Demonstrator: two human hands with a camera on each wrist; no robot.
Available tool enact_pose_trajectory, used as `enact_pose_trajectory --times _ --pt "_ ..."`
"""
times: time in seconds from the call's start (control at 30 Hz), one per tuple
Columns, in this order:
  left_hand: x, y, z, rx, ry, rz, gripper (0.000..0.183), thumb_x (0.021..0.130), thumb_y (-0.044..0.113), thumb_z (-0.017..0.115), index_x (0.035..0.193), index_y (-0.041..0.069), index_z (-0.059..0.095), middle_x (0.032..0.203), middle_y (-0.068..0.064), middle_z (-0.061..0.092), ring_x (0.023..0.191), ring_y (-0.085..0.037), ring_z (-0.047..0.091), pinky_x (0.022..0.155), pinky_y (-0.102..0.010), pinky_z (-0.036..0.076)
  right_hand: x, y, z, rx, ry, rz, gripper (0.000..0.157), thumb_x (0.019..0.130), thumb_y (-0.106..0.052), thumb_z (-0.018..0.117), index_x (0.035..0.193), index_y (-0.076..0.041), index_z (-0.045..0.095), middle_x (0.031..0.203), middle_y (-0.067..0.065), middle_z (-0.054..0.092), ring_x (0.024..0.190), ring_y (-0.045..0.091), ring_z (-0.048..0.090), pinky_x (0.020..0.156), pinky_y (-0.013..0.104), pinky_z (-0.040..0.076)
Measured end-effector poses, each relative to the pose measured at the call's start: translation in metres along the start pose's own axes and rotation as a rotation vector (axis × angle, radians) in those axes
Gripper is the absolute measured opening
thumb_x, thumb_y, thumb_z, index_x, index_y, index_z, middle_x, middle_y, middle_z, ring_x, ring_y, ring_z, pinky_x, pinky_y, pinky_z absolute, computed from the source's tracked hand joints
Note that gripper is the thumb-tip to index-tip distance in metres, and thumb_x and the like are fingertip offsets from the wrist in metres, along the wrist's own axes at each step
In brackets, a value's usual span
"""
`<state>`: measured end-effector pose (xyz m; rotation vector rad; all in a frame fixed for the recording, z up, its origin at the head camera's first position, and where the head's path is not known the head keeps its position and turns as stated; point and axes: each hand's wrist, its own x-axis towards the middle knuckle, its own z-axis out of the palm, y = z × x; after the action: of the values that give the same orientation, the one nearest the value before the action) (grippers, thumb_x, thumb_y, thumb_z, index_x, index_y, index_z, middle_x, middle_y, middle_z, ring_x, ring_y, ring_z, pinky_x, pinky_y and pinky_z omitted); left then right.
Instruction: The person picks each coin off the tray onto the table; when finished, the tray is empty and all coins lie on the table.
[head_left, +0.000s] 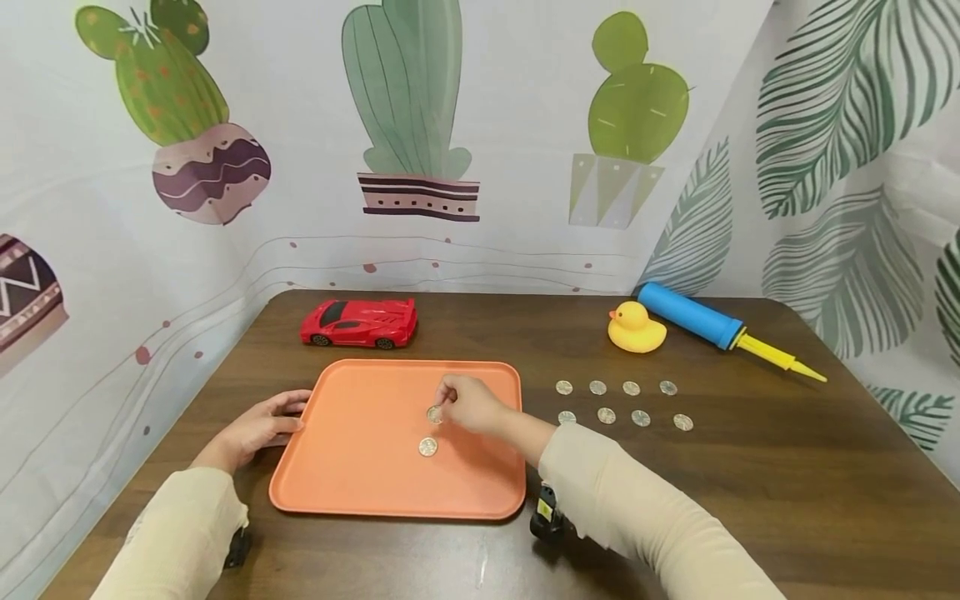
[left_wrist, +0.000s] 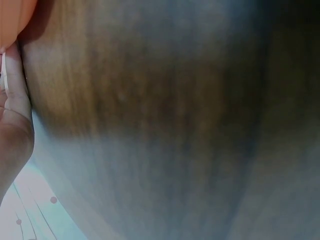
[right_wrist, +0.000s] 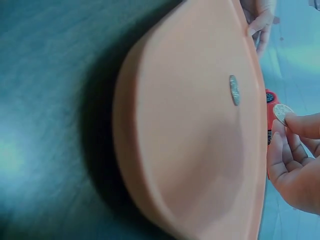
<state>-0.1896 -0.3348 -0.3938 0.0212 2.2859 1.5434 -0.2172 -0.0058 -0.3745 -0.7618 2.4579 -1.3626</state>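
A coin (head_left: 434, 414) is pinched between the thumb and fingers of my right hand (head_left: 472, 404), above the orange tray (head_left: 352, 467). The right wrist view shows this held coin (right_wrist: 283, 113) raised off the tray surface. A second coin (head_left: 427, 447) lies flat on the tray, just below the held one in the head view. My left hand (head_left: 258, 425) rests at the tray's left edge, its fingertips touching the rim. Only part of the left hand (left_wrist: 12, 110) shows in the left wrist view, beside a corner of the tray.
Right of the tray, several coins (head_left: 606, 415) lie in two rows on the brown table (head_left: 750, 500). A red toy car (head_left: 360, 323) stands behind the tray. Farther back right are a yellow rubber duck (head_left: 636, 330) and a blue and yellow hand pump (head_left: 690, 317).
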Motion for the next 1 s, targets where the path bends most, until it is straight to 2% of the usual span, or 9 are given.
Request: enact_pose_trajectory --times 0.27,0.4,0.53,0.77,0.9,1.0 --pt "0.0 -0.001 -0.001 -0.003 -0.008 0.015 0.06 0.085 0.007 0.051 0.133 -0.007 0.017 0.125 -0.028 0.028 0.095 -0.018 0.05 0.079 -0.038 0.043 -0.018 0.0 -0.019 0.103 0.038 0.006 0.009 0.075 0.008 0.054 0.076 0.0 0.051 0.064 0.002 0.05 0.058 0.013 0.05 0.05 0.02 0.039" --pt "-0.002 -0.002 -0.002 -0.001 -0.006 0.02 0.061 0.084 0.007 0.051 0.132 -0.007 0.017 0.123 -0.028 0.029 0.093 -0.016 0.051 0.079 -0.038 0.043 -0.026 0.004 -0.028 0.175 0.059 0.006 0.008 0.074 0.011 0.053 0.077 0.003 0.05 0.064 0.005 0.05 0.06 0.019 0.054 0.055 0.03 0.045" --pt "-0.001 -0.002 0.0 -0.002 -0.011 0.022 0.061 0.084 0.008 0.051 0.132 -0.007 0.017 0.124 -0.029 0.029 0.094 -0.016 0.05 0.079 -0.038 0.044 -0.035 0.01 -0.038 0.212 0.099 0.048 0.009 0.074 0.011 0.054 0.078 0.004 0.051 0.065 0.006 0.049 0.06 0.02 0.051 0.057 0.036 0.045" --pt "0.0 -0.001 0.003 -0.003 0.001 0.011 0.06 0.084 0.007 0.051 0.132 -0.008 0.017 0.124 -0.029 0.028 0.094 -0.017 0.05 0.079 -0.037 0.044 -0.055 0.012 -0.059 0.279 0.136 0.081 0.009 0.073 0.011 0.055 0.08 0.007 0.05 0.065 0.005 0.047 0.058 0.015 0.047 0.057 0.035 0.044" --pt "0.001 -0.003 0.001 0.003 -0.004 0.021 0.06 0.085 0.008 0.051 0.132 -0.008 0.017 0.123 -0.029 0.029 0.094 -0.016 0.05 0.078 -0.037 0.044 -0.064 0.02 -0.067 0.335 0.14 0.093 0.009 0.073 0.01 0.056 0.08 0.009 0.05 0.066 0.005 0.048 0.059 0.013 0.046 0.058 0.032 0.044" --pt "0.001 -0.004 0.0 0.008 -0.004 0.022 0.06 0.085 0.008 0.051 0.132 -0.008 0.017 0.124 -0.029 0.03 0.094 -0.016 0.05 0.078 -0.038 0.044 -0.067 0.034 -0.07 0.372 0.143 0.1 0.01 0.073 0.01 0.057 0.08 0.01 0.049 0.067 0.005 0.048 0.06 0.014 0.047 0.056 0.026 0.043"
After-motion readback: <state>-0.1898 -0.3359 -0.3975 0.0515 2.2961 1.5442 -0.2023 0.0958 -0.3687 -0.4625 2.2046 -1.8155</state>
